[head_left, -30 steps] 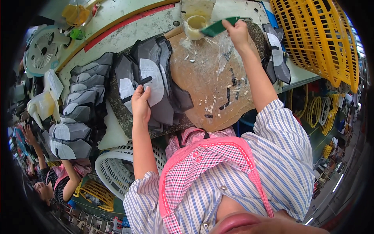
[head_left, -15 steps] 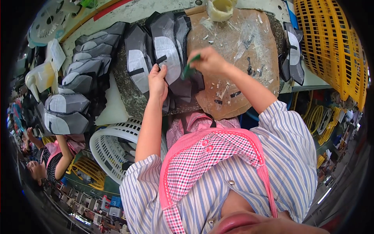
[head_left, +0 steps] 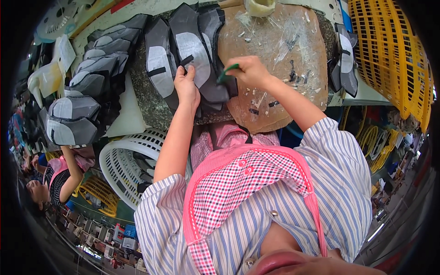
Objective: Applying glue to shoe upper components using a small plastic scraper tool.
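As I view the bench remotely through the head camera, the wearer's left hand (head_left: 188, 91) lies at the lower left edge of a dark grey cut panel (head_left: 189, 27), which sits upper left of centre among overlapping panels of its kind. The thumb and forefinger are close together just below the panel's short black strip (head_left: 186, 60); whether they pinch or only press, I cannot tell. The right hand (head_left: 252, 73) has its fingers closed around a green brush-like tool (head_left: 232, 68), whose blurred tip points down and left, over the panel's lower part; I cannot tell whether it touches. Beneath the right forearm I note a brown cardboard sheet (head_left: 266, 46), marked with whitish residue and black scraps. A cream-coloured pot (head_left: 260, 8) stands at its far edge. To the left I see a row of similar grey pieces (head_left: 87, 85); to the right, a yellow plastic basket (head_left: 389, 55).
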